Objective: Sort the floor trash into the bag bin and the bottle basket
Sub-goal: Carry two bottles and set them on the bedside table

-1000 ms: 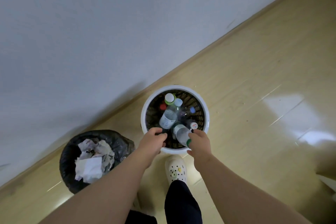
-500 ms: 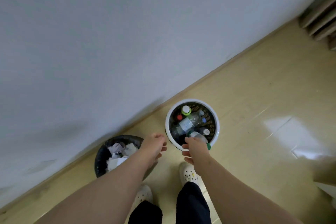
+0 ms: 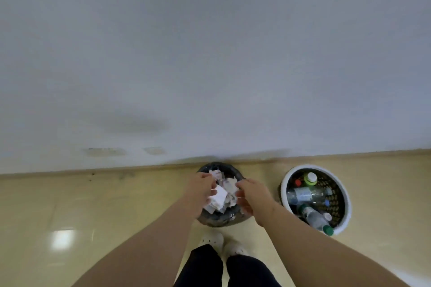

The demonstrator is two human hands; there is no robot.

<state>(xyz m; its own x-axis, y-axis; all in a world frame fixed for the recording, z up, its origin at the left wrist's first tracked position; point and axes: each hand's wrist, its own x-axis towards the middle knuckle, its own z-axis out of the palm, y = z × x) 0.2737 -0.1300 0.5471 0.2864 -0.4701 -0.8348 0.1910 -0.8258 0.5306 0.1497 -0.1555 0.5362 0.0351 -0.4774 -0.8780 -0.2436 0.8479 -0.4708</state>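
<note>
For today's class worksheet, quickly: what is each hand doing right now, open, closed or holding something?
Left hand: at the paper in the bag bin, blurred; grip cannot be told.
Right hand: open, holding nothing.

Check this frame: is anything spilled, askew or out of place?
One thing: a green-capped bottle lies tilted in the bottle basket, its cap poking over the near rim. Crumpled paper sits inside the bag bin; no trash shows on the floor.

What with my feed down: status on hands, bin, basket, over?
Left hand and right hand over bag bin; right open, left unclear. Bottle basket holds bottles. Nothing blocking.
</note>
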